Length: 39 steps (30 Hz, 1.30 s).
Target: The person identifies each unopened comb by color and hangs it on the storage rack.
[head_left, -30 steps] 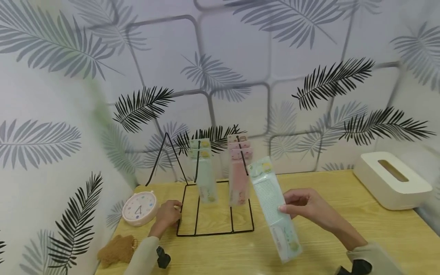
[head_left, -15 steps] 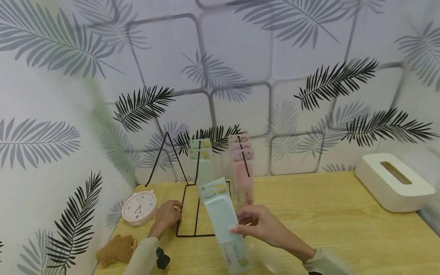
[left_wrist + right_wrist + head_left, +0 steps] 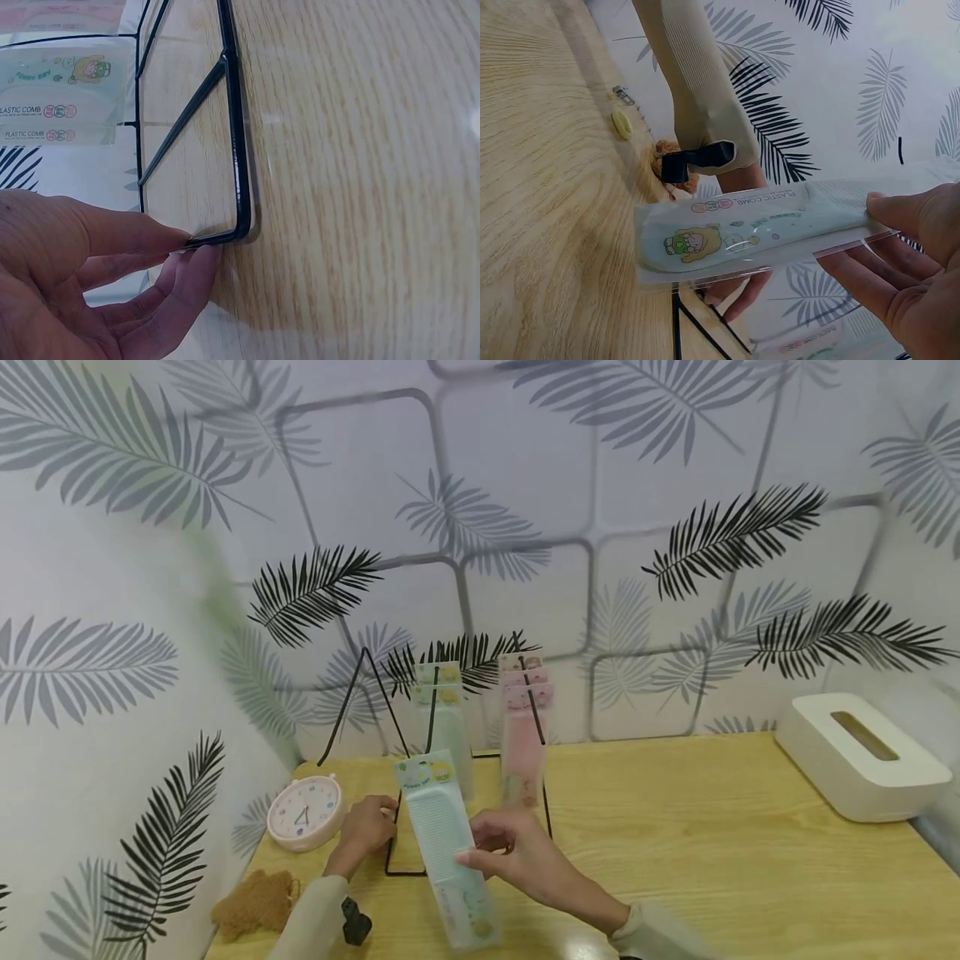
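Observation:
My right hand point(image 3: 517, 852) pinches a packaged pale green plastic comb point(image 3: 435, 827) by its right edge, tilted in front of a black wire display rack point(image 3: 238, 150). In the right wrist view, the thumb lies on one face of the clear sleeve and fingers lie behind it. My left hand point(image 3: 363, 831) holds the left side of the rack's base wire between thumb and fingers. Two packaged green combs point(image 3: 452, 727) hang on one hook of the rack. Packaged pink combs point(image 3: 522, 743) hang on the hook to their right. The held comb hides part of the rack's base.
A pink round clock point(image 3: 303, 814) stands left of my left hand. Nearer the front lies a brown plush piece point(image 3: 255, 906). A white tissue box point(image 3: 862, 760) sits at the right end of the wooden table point(image 3: 675, 860). Leaf-patterned wall covering rises behind.
My right hand has carried the green comb leftward, from right of the rack to in front of the green combs' hook. My left hand has stayed on the base wire.

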{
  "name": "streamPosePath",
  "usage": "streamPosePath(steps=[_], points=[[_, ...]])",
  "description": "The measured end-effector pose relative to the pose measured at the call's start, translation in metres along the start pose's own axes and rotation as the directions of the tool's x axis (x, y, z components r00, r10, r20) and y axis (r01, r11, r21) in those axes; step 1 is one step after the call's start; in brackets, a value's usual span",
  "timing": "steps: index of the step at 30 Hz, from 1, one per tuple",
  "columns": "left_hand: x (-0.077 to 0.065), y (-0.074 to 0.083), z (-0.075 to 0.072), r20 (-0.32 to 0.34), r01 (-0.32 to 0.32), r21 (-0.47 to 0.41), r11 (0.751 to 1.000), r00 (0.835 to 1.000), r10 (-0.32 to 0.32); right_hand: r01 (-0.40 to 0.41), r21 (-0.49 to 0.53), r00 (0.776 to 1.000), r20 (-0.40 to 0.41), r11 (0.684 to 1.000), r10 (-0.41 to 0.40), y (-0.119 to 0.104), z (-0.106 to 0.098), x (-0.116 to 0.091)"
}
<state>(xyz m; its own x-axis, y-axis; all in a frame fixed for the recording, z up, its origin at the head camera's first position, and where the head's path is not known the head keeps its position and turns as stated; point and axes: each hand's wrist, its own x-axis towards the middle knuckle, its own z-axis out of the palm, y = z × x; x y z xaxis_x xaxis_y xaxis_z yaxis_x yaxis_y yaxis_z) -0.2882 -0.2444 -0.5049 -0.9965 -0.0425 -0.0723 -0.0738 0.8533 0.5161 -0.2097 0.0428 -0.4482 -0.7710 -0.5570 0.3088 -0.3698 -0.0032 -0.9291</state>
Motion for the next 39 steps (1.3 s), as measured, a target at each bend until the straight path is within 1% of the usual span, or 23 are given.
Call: streamPosePath(steps=[3, 6, 9, 13, 16, 18, 21, 26, 28, 30, 34, 39], points=[[0.0, 0.0, 0.001, 0.009, 0.003, -0.001, 1.0, 1.0, -0.003, -0.04, 0.003, 0.999, -0.025, 0.999, 0.04, 0.001, 0.005, 0.002], [-0.001, 0.0, 0.002, 0.007, -0.004, -0.003, 1.0, 1.0, 0.004, -0.086, -0.017, 0.995, -0.053, 0.996, 0.085, 0.0, 0.006, 0.002], [-0.002, 0.002, 0.002, 0.007, -0.021, -0.005, 1.0, 1.0, 0.021, -0.098, -0.023, 0.993, -0.068, 0.995, 0.096, -0.003, 0.004, -0.001], [-0.002, 0.004, 0.002, 0.015, -0.031, -0.01, 0.999, 0.999, 0.031, -0.064, -0.02, 0.995, -0.083, 0.998, 0.063, -0.005, 0.0, -0.002], [-0.002, 0.006, 0.002, 0.026, -0.027, -0.012, 1.0, 0.999, 0.027, -0.054, -0.036, 0.995, -0.088, 0.998, 0.05, -0.001, -0.002, 0.002], [-0.001, 0.006, 0.002, 0.033, -0.025, -0.01, 1.0, 0.999, 0.025, -0.045, -0.047, 0.994, -0.099, 0.998, 0.04, 0.004, -0.004, 0.007], [0.002, 0.007, 0.003, 0.034, -0.023, -0.006, 1.0, 0.999, 0.023, -0.023, -0.074, 0.991, -0.135, 0.997, 0.013, 0.015, -0.009, 0.018], [0.003, 0.008, 0.004, 0.023, -0.02, 0.01, 1.0, 1.0, 0.02, 0.039, -0.105, 0.976, -0.208, 0.994, -0.061, 0.032, -0.014, 0.037], [0.002, 0.008, 0.004, 0.017, -0.017, 0.029, 0.999, 1.0, 0.016, 0.04, -0.117, 0.971, -0.228, 0.992, -0.066, 0.038, -0.014, 0.043], [0.001, 0.007, 0.005, 0.012, -0.019, 0.041, 0.999, 1.0, 0.018, 0.019, -0.131, 0.969, -0.242, 0.991, -0.051, 0.042, -0.012, 0.047], [0.001, 0.006, 0.007, 0.019, -0.001, 0.015, 1.0, 1.0, 0.001, -0.044, -0.161, 0.968, -0.252, 0.986, 0.002, 0.045, -0.012, 0.05], [0.003, -0.001, 0.009, 0.014, 0.006, 0.001, 1.0, 1.0, -0.006, -0.118, -0.214, 0.968, -0.242, 0.97, 0.064, 0.04, -0.016, 0.037]])
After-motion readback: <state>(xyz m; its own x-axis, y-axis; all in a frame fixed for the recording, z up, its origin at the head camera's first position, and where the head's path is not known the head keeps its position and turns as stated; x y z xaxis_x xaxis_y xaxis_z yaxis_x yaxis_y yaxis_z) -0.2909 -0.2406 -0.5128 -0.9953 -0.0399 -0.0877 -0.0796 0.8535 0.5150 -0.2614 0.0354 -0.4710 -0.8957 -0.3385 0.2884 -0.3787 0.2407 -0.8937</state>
